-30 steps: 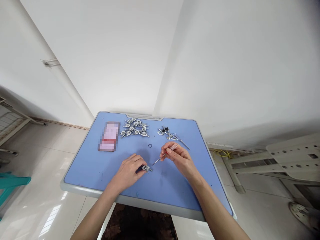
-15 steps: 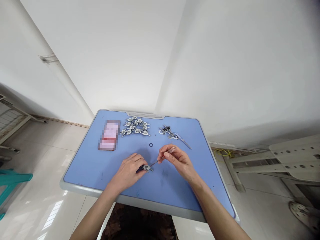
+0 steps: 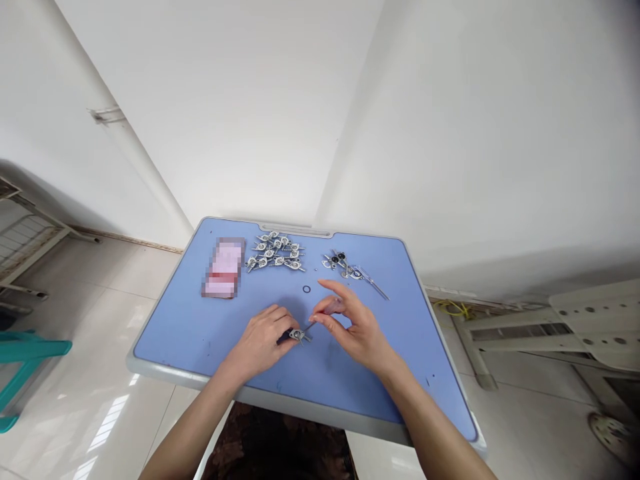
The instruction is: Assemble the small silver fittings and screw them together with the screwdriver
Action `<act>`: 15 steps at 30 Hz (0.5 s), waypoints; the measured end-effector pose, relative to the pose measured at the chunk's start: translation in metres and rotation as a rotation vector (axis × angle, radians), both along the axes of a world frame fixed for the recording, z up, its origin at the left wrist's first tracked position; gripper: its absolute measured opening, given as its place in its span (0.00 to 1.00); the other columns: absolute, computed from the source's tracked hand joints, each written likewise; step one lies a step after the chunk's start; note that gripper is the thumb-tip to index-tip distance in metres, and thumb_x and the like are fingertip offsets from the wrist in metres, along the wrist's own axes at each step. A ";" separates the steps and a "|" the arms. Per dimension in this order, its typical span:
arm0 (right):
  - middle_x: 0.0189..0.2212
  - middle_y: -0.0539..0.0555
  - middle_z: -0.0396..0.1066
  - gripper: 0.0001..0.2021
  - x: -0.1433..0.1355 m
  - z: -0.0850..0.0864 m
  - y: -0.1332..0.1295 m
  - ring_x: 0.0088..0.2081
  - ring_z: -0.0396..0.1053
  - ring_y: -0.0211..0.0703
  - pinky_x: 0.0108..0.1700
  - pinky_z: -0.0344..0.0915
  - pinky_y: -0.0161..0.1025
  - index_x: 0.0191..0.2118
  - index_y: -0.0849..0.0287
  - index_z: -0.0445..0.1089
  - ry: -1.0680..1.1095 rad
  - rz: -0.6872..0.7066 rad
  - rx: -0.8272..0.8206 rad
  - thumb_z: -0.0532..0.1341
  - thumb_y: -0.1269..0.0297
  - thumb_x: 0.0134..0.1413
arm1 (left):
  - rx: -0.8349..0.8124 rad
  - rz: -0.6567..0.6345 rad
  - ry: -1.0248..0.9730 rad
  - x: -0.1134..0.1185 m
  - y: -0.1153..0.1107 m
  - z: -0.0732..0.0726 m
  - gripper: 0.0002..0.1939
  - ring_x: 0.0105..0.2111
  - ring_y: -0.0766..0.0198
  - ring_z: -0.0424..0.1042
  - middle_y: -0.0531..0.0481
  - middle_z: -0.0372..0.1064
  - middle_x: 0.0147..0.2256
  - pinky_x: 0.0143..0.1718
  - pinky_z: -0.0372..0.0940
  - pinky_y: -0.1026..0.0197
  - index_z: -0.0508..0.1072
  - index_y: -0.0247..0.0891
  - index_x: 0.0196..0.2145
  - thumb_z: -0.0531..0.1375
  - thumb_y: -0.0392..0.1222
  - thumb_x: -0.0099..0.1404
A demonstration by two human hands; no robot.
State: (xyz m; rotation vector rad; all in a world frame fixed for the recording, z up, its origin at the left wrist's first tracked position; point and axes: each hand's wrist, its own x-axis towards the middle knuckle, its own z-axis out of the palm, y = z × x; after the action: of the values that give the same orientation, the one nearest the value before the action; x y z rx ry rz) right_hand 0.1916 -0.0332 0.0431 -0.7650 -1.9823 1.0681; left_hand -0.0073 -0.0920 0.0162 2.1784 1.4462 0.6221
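Metal fitting, near desk's front edge, is in L hand's grip; R hand's grip is closed on screwdriver, tip at fitting. Looks mid-work; O-ring loose beyond, similar pcs farther back, done/left unclear.

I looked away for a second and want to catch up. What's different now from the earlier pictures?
The right hand has brought the screwdriver toward the left, its tip now at the metal part instead of short of it, and one finger has stretched away from the grip. Nothing was let go. The left hand stays on the part; the dark ring still lies on the table.
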 end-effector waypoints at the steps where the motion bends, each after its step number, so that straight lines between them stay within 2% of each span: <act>1: 0.31 0.50 0.73 0.21 -0.002 0.001 -0.001 0.32 0.73 0.40 0.38 0.71 0.42 0.58 0.48 0.58 -0.040 0.002 0.085 0.58 0.65 0.61 | 0.002 0.001 -0.001 0.000 0.000 0.000 0.03 0.40 0.59 0.68 0.50 0.71 0.37 0.40 0.63 0.58 0.72 0.40 0.38 0.59 0.37 0.65; 3: 0.30 0.49 0.73 0.19 -0.005 0.003 -0.002 0.30 0.72 0.40 0.36 0.71 0.40 0.56 0.47 0.61 -0.090 0.003 0.225 0.59 0.66 0.60 | 0.007 0.001 0.002 0.000 0.000 0.000 0.03 0.40 0.59 0.68 0.51 0.71 0.37 0.39 0.63 0.58 0.72 0.40 0.37 0.60 0.36 0.65; 6: 0.30 0.50 0.74 0.17 -0.006 0.002 -0.003 0.30 0.72 0.39 0.35 0.70 0.38 0.55 0.48 0.62 -0.132 -0.023 0.306 0.59 0.66 0.61 | 0.013 0.002 0.010 0.000 0.000 -0.001 0.03 0.39 0.59 0.68 0.51 0.71 0.36 0.39 0.63 0.58 0.72 0.39 0.37 0.61 0.36 0.64; 11: 0.34 0.53 0.73 0.19 0.001 0.006 -0.005 0.31 0.72 0.41 0.36 0.70 0.41 0.58 0.51 0.56 -0.148 0.028 0.258 0.53 0.67 0.63 | 0.019 0.025 0.003 0.001 0.000 -0.001 0.02 0.39 0.60 0.69 0.51 0.71 0.36 0.39 0.63 0.58 0.72 0.39 0.37 0.60 0.36 0.65; 15: 0.34 0.52 0.74 0.16 0.004 0.006 -0.008 0.32 0.73 0.41 0.35 0.70 0.40 0.55 0.49 0.58 -0.116 -0.010 0.235 0.53 0.67 0.64 | 0.018 0.022 0.008 0.001 0.001 0.000 0.02 0.39 0.59 0.69 0.50 0.72 0.37 0.40 0.63 0.58 0.72 0.40 0.37 0.60 0.38 0.65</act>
State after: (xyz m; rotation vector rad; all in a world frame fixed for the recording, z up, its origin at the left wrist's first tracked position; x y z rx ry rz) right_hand 0.1957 -0.0412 0.0494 -0.7215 -2.1530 0.7817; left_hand -0.0067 -0.0914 0.0158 2.1838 1.4766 0.6372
